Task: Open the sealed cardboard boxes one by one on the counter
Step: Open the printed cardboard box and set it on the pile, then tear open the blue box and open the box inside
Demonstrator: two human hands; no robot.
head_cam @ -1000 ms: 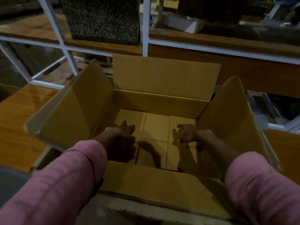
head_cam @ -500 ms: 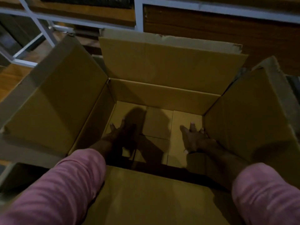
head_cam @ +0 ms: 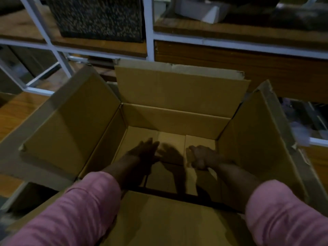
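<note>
At the centre of the frame sits one cardboard box, already open, with all four flaps folded outward and nothing visible inside. Both hands reach down into it from the lower edge of the frame, in pink sleeves.

The left hand is flat, fingers extended and spread, palm down over the bottom panels; it holds nothing. Contact with the floor of the box cannot be confirmed in the dim light. The right hand is partly curled at the seam between two bottom panels. A pale strip shows under it, but whether the fingers have hold of a panel edge, tape or nothing cannot be determined.

Risks from this position:

- Downward pressure on the bottom panels can force the seam open. Cause: the floor consists of separate panels meeting at the middle, and it is not clear that they are sealed underneath.
- Pulling up on a panel edge can tear the board or drag the box across the wooden counter at the left of the frame.
- The left flap and right flap stand raised beside both forearms. Withdrawing the arms quickly can catch a flap and tip or shift the box.
- Poor lighting raises the chance of a misjudged grip or a cut from a board edge.

No other sealed box is identifiable in the frame.
</note>
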